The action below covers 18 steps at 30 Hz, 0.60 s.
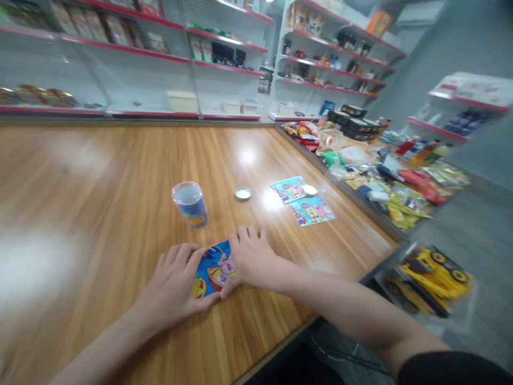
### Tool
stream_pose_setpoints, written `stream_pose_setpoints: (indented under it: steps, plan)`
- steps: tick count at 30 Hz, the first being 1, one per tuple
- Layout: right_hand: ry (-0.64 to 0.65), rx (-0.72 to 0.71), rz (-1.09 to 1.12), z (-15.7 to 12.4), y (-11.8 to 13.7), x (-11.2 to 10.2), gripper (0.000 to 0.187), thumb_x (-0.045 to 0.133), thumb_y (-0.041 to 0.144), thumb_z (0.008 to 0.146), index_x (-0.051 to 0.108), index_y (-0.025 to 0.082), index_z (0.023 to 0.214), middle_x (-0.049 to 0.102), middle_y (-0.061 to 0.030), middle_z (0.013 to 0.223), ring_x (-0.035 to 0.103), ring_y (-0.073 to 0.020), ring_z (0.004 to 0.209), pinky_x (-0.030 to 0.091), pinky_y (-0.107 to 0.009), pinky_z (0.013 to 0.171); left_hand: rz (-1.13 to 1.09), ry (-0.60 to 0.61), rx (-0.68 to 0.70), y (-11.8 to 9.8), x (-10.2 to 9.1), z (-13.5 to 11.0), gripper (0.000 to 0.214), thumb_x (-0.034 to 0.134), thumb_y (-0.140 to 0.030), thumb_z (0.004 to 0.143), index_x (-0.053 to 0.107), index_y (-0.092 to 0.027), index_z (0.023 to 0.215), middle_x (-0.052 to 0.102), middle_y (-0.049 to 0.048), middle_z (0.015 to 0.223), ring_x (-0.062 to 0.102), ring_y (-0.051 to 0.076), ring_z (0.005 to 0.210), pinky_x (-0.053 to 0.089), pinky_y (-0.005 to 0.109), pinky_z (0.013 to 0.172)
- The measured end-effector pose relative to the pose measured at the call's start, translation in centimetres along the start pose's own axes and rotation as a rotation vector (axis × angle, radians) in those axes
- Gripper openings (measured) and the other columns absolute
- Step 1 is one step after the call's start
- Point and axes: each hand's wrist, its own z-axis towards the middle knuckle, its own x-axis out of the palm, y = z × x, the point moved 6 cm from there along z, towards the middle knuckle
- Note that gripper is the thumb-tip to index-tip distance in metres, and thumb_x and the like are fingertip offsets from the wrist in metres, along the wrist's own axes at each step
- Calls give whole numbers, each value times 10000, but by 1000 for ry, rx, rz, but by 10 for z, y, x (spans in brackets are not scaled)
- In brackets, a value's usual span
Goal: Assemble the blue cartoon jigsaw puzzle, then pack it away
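A small blue cartoon picture card [216, 270] with pink and yellow figures lies on the wooden table in front of me. My left hand [174, 280] holds its left edge, thumb along the near side and fingers curled at the far side. At the right edge, my right hand [252, 259] grips it the same way, its fingers over the far corner. Whether the card is one piece or several I cannot tell. Just beyond my hands stands a clear-topped tub [191, 206] with a blue label. A round lid [243, 193] lies to the right of the tub.
Two cartoon leaflets [313, 210] lie on the table [120, 176] to the right, a small white disc [310, 190] on one. Packaged goods [352, 155] crowd a surface beyond the right edge. A yellow toy truck [436, 275] sits lower right. Stocked shelves [132, 48] line the back.
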Motion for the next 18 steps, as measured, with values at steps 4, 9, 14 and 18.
stream_pose_setpoints:
  steps: [4, 9, 14, 18]
  plan:
    - [-2, -17, 33, 3, -4, 9, 927, 692, 852, 594, 521, 108, 1121, 559, -176, 1101, 557, -330, 986, 504, -495, 831, -20, -17, 28, 9, 11, 1, 776, 706, -716, 694, 508, -196, 1235, 576, 139, 1124, 573, 352, 1000, 496, 502, 839]
    - [-7, -127, 108, 13, -7, 9, 910, 731, 820, 584, 511, 111, 1110, 591, -169, 1070, 574, -300, 939, 503, -439, 805, -85, -36, -10, 19, 11, 2, 710, 754, -711, 639, 541, -253, 1138, 603, 93, 1133, 591, 361, 1019, 523, 536, 856]
    - [-6, -229, 172, 20, 1, 8, 472, 675, 578, 844, 563, 157, 1026, 644, -96, 992, 622, -251, 909, 501, -366, 778, -224, 10, -41, 22, 19, 1, 534, 746, -625, 724, 528, -259, 1045, 647, 56, 1063, 626, 323, 993, 549, 499, 833]
    - [-86, -206, 47, 13, 22, -1, 154, 444, 203, 995, 579, 149, 1044, 646, -111, 1024, 636, -252, 894, 508, -354, 698, -296, -81, -119, 47, 31, -7, 355, 593, -553, 859, 507, -375, 1154, 661, 3, 1020, 647, 308, 936, 575, 531, 801]
